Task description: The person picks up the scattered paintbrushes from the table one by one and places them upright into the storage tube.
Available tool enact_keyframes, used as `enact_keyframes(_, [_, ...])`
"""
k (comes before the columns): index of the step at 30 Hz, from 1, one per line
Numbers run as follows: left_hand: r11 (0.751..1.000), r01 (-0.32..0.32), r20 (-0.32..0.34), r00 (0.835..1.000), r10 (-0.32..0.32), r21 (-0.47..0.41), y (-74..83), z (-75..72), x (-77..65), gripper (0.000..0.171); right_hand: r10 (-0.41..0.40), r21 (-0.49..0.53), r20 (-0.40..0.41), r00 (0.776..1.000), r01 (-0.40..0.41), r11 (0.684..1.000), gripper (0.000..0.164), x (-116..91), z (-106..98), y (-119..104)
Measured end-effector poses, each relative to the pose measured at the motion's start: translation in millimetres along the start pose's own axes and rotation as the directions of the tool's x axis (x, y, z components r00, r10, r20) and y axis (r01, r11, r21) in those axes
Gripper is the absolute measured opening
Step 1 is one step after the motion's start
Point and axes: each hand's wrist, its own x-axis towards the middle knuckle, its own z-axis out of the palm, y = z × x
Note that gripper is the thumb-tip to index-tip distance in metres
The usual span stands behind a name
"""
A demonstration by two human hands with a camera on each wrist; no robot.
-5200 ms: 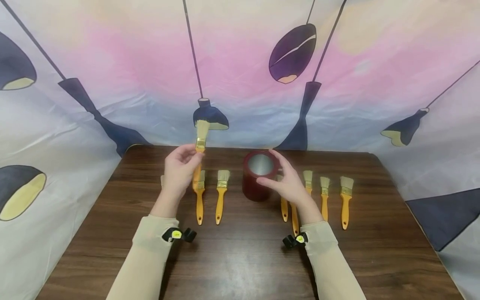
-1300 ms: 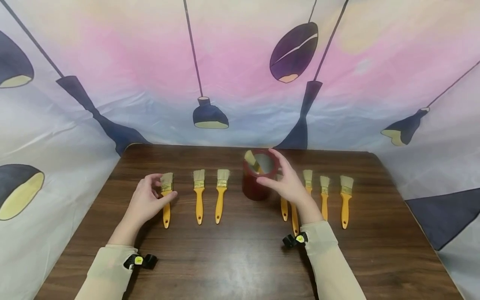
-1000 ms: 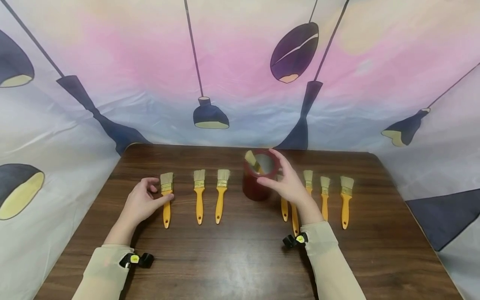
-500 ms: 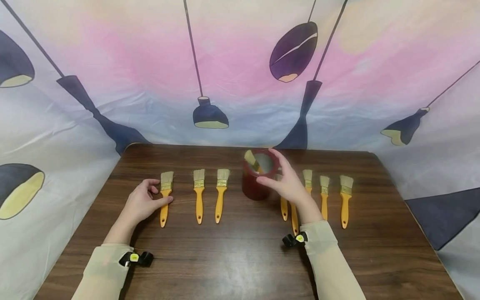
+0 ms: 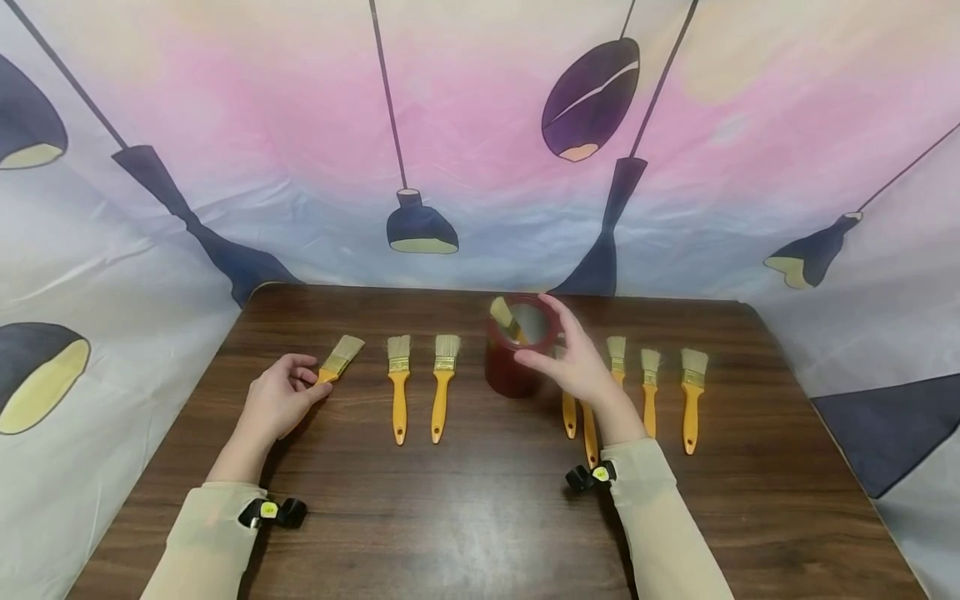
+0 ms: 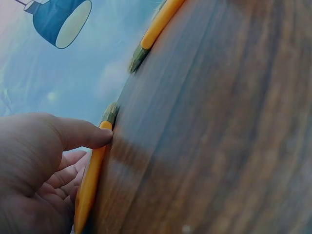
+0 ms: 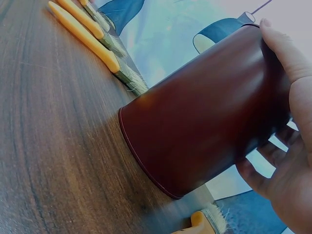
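Since half a second ago the leftmost brush (image 5: 343, 357) has swung, well left of the red cup (image 5: 510, 375), from nearly straight to a slant: its bristles now point away and rightward, toward the cup's side, and its long handle runs back into the left hand (image 5: 277, 398), pinched between thumb and fingers. The right hand (image 5: 581, 371) curves wide round the upright cup at its rim. A second brush (image 5: 502, 312) leans inside the cup, bristles up and left.

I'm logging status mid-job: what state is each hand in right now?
Left hand: closed, holding the leftmost paintbrush.
Right hand: closed, holding the dark red cylindrical cup.
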Motion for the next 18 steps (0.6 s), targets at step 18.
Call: enact_keyframes(18, [0.998,-0.017,-0.056,0.998,0.014,-0.057,-2.2,-1.6,2.9,0.038,0.001,-0.011,-0.001,1.000,-0.001,1.000,0.097,0.2,-0.4,-0.6])
